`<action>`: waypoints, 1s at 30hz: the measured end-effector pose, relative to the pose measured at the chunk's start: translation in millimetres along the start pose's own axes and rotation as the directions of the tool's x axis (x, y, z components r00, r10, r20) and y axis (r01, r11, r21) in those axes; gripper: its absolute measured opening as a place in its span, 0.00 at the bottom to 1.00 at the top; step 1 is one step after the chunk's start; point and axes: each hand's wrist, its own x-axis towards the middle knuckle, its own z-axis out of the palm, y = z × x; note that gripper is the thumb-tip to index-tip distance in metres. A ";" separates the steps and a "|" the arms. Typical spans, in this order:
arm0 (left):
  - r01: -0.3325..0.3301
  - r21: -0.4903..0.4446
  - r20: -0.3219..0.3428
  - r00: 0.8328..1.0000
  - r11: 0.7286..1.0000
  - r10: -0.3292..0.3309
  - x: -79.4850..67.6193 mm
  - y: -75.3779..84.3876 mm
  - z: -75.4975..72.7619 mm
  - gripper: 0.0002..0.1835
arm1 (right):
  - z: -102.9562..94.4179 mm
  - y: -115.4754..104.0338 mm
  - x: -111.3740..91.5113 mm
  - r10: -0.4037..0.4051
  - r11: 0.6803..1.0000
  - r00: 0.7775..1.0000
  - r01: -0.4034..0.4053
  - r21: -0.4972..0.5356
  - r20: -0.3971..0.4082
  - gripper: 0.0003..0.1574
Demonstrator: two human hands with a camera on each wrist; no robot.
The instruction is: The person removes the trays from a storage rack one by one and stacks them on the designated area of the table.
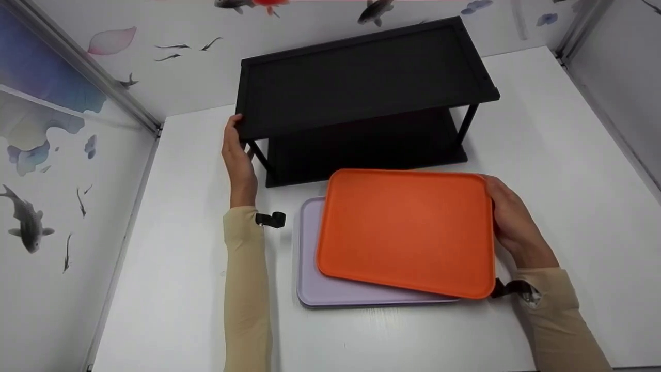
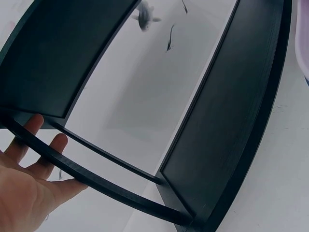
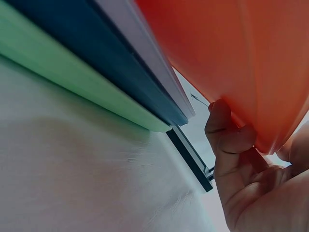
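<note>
A black two-tier rack [image 1: 361, 77] stands at the back of the white table. My left hand [image 1: 239, 165] holds its left end, with fingers at the upper shelf's corner and against the side post [image 2: 104, 186]. Tilted above a stack, an orange rectangular tray [image 1: 408, 232] is gripped at its right edge by my right hand [image 1: 516, 222]. Beneath it lies a lavender tray [image 1: 335, 293], partly covered. The right wrist view shows a dark blue tray [image 3: 96, 60] and a light green tray [image 3: 72, 82] lower in that stack.
White panels with painted fish [image 1: 30, 222] border the table [image 1: 181, 258] on the left and at the back. Another wall panel [image 1: 635, 77] rises on the right. The rack's lower shelf [image 1: 361, 147] lies just behind the tray stack.
</note>
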 end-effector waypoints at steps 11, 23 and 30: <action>0.004 -0.013 0.001 1.000 1.000 -0.004 0.7 0.6 -0.2 0.25 | 1.5 -0.4 0.7 0.031 0.999 0.999 -0.031 -0.034 0.007 0.31; -0.004 -0.028 0.007 1.000 1.000 0.005 0.5 -0.3 -0.2 0.24 | 2.2 -0.4 -0.4 0.039 0.996 0.999 -0.038 -0.076 0.011 0.29; -0.008 -0.021 0.008 1.000 1.000 0.008 0.5 -0.4 -0.1 0.25 | 2.0 0.2 0.0 0.030 0.995 0.999 -0.027 -0.093 0.028 0.28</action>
